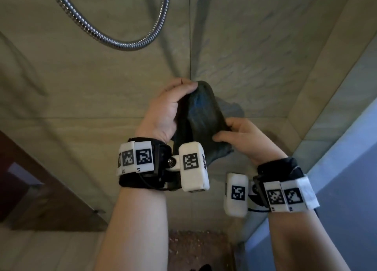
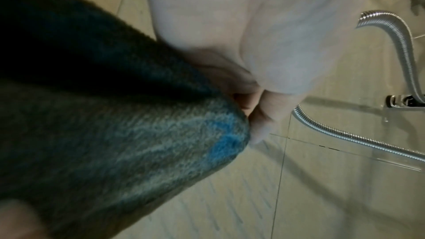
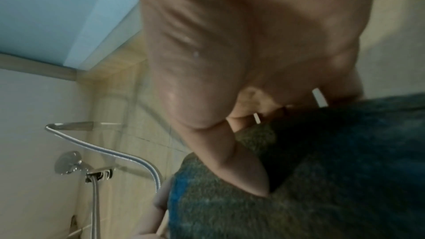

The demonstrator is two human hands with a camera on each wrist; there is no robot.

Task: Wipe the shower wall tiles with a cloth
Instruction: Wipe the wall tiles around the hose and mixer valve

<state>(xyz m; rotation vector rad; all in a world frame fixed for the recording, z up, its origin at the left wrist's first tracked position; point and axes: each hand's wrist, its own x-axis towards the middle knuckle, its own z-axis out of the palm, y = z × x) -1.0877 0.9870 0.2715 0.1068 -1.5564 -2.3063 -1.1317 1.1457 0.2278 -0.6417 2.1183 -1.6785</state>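
Observation:
A dark grey-blue cloth (image 1: 201,117) hangs bunched between both hands, in front of the beige shower wall tiles (image 1: 255,46). My left hand (image 1: 173,109) grips its upper end, fingers curled round the fold. My right hand (image 1: 238,134) pinches the lower right part between thumb and fingers. The left wrist view shows the cloth (image 2: 115,134) with a bright blue patch and my left fingertips (image 2: 257,124) at its edge. In the right wrist view my right thumb (image 3: 241,161) presses on the cloth (image 3: 322,179). The cloth is not touching the wall.
A chrome shower hose (image 1: 114,36) loops across the wall above my hands. Its mixer fitting (image 3: 73,164) sits on the left wall. A frosted blue panel (image 1: 346,168) stands on the right, a dark brown door frame (image 1: 40,189) at lower left, a pebbled floor (image 1: 200,248) below.

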